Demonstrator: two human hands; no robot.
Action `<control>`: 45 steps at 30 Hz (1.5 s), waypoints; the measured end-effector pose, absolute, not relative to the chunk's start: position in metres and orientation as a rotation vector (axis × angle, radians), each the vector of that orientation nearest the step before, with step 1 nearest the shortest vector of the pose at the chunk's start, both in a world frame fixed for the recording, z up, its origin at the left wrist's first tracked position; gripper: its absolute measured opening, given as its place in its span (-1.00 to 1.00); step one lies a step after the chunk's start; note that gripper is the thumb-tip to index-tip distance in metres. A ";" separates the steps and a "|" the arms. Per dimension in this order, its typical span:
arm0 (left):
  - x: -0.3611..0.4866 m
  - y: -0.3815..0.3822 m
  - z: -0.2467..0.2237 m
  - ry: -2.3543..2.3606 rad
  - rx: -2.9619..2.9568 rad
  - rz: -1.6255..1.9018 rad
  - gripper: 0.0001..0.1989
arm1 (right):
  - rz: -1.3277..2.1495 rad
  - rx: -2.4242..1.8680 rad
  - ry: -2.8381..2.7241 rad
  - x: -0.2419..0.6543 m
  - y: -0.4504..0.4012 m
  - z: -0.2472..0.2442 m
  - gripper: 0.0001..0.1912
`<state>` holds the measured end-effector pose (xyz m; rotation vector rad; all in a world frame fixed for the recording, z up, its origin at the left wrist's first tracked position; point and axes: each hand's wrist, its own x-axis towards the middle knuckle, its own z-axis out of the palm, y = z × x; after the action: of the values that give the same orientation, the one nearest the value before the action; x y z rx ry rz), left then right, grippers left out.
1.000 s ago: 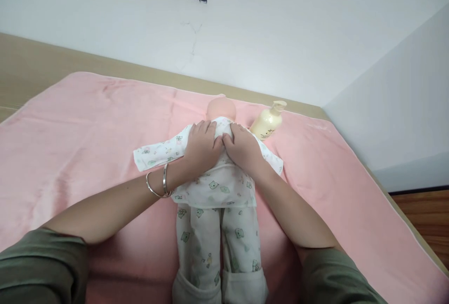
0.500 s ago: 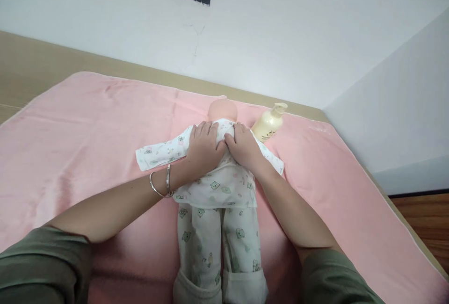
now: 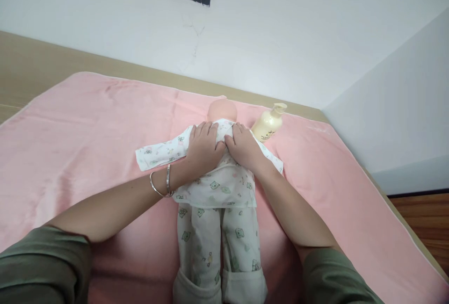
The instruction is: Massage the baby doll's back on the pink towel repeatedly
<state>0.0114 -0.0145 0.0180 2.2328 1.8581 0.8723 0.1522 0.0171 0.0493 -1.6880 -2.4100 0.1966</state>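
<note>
A doll (image 3: 222, 110) lies on a pink blanket (image 3: 129, 117), dressed in a white printed top (image 3: 220, 189) and matching trousers (image 3: 206, 238). Its rounded head points away from me and its sleeves spread to both sides. My left hand (image 3: 204, 147) rests flat on the left upper part of the top, fingers extended. On the right upper part lies my right hand (image 3: 244, 147), also flat, its thumb close to my left thumb. Neither hand grasps anything. The hands cover part of the doll's upper body.
A cream pump bottle (image 3: 268, 124) leans on the blanket just right of the doll's shoulder. Behind the blanket runs a beige surface edge (image 3: 147, 74) against a white wall (image 3: 273, 32). Brown wood (image 3: 424, 220) shows at the lower right.
</note>
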 end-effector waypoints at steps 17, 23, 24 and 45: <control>0.005 -0.003 0.016 1.868 2.192 0.886 -0.59 | 0.260 -1.551 -2.327 0.145 0.000 0.044 -0.53; 0.015 -0.027 0.017 1.833 2.366 0.880 -0.48 | 0.281 -1.649 -2.263 0.157 0.034 0.037 -0.56; 0.014 -0.024 0.017 1.833 2.342 0.870 -0.51 | 0.246 -1.653 -2.285 0.156 0.031 0.038 -0.54; 0.007 -0.015 0.014 1.705 2.266 1.058 -0.55 | 0.155 -1.551 -2.345 0.151 0.011 0.040 -0.50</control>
<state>0.0066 -0.0151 0.0143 2.2663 1.7051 1.0582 0.1515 0.0113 0.0403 -1.5514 -2.3447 0.1552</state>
